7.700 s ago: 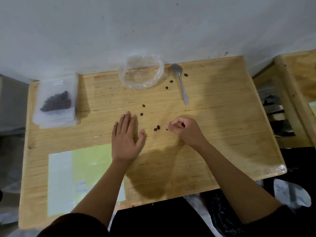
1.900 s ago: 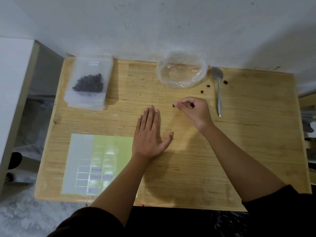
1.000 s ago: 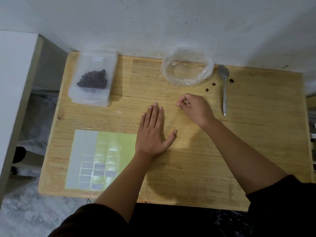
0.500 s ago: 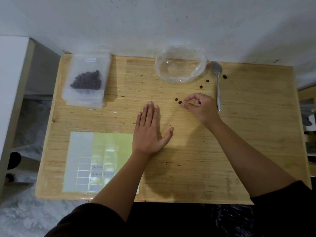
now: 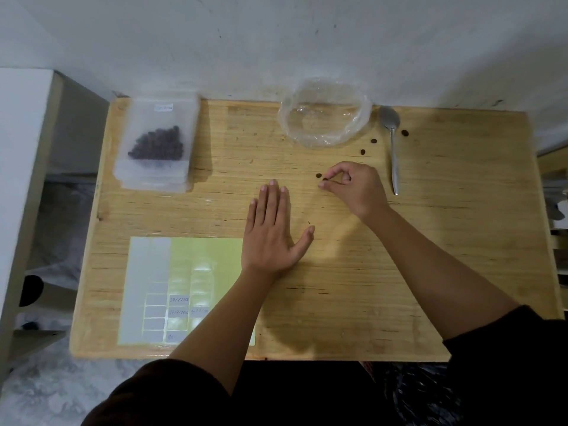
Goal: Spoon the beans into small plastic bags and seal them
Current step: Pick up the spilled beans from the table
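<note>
My right hand (image 5: 353,187) is at the middle of the wooden table (image 5: 430,241), thumb and forefinger pinching a dark bean (image 5: 324,179). Another loose bean (image 5: 318,175) lies just left of it, and a few more beans (image 5: 363,152) are scattered near the metal spoon (image 5: 392,146). My left hand (image 5: 272,232) rests flat on the table, fingers straight. An empty clear plastic bag (image 5: 322,116) sits open at the back. A stack of small plastic bags (image 5: 156,142), the top one holding beans, is at the back left.
A sheet of sticker labels (image 5: 172,287) lies at the front left of the table. A white wall runs along the table's far edge. A white cabinet (image 5: 21,179) stands to the left, and wooden furniture shows at the right edge.
My right hand has moved around the table's middle among the loose beans and now pinches one. My left hand stays flat in place.
</note>
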Demonstrator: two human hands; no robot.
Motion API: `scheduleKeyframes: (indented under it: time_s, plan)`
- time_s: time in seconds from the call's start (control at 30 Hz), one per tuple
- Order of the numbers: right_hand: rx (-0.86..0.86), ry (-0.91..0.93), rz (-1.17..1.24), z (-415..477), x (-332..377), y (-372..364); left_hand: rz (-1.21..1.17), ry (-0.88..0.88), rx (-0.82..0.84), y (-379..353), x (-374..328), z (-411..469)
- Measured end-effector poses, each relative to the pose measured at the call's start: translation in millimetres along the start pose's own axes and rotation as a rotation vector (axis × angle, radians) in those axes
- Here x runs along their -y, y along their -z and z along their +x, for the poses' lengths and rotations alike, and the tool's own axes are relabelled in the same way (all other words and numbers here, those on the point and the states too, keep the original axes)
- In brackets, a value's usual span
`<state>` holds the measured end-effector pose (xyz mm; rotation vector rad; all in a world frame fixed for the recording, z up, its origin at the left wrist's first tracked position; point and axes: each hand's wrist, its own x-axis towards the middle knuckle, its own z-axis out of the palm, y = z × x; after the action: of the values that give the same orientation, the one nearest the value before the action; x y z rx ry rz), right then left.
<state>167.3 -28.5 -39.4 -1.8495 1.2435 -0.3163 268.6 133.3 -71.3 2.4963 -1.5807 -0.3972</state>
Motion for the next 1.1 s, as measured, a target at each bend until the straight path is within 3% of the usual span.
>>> scheduleKeyframes:
  time_s: [0.07, 0.17, 0.23, 0.37, 0.43, 0.5, 0.57, 0.63, 0.7, 0.83, 1.1]
  plan:
    - [0.045, -0.027, -0.009, -0.4, 2.8, 1.1, 0.002, -0.001, 0.002, -0.1, 0.3, -0.1]
    - [0.125, -0.059, 0.17, -7.4, 10.7, 7.7, -0.006, -0.007, 0.006, 0.4, 0.6, 0.0]
    - [0.189, -0.172, 0.408, -13.9, 10.5, 12.8, -0.021, -0.007, 0.002, 0.9, 0.6, 0.0]
    - [0.335, -0.327, 1.123, -27.9, -2.9, 12.1, -0.014, -0.009, 0.005, 1.4, 1.0, -0.3]
    - [0.372, -0.35, 1.285, -30.9, -5.2, 7.7, -0.025, -0.011, 0.005, 2.1, 0.7, -0.1]
    - [0.35, -0.393, 1.218, -27.3, -2.4, 5.5, -0.032, -0.01, 0.01, 2.0, 0.0, 0.3]
    - [0.255, -0.395, 0.904, -19.3, 1.0, 8.0, -0.024, -0.007, 0.016, 2.0, -0.5, 0.0]
    - [0.169, -0.264, 0.523, -12.9, 4.8, 9.7, -0.018, -0.005, 0.011, 2.9, 0.2, -0.4]
    - [0.099, -0.095, 0.301, -6.0, 6.0, 8.1, -0.022, -0.005, 0.009, 3.7, 0.3, -0.5]
    - [0.069, 0.043, 0.204, 3.9, 7.6, 3.1, -0.03, -0.003, 0.001, 3.4, 0.2, -0.8]
    - [0.055, -0.006, 0.07, 14.2, 6.9, -2.2, -0.027, 0.005, 0.009, 3.6, -0.2, -0.6]
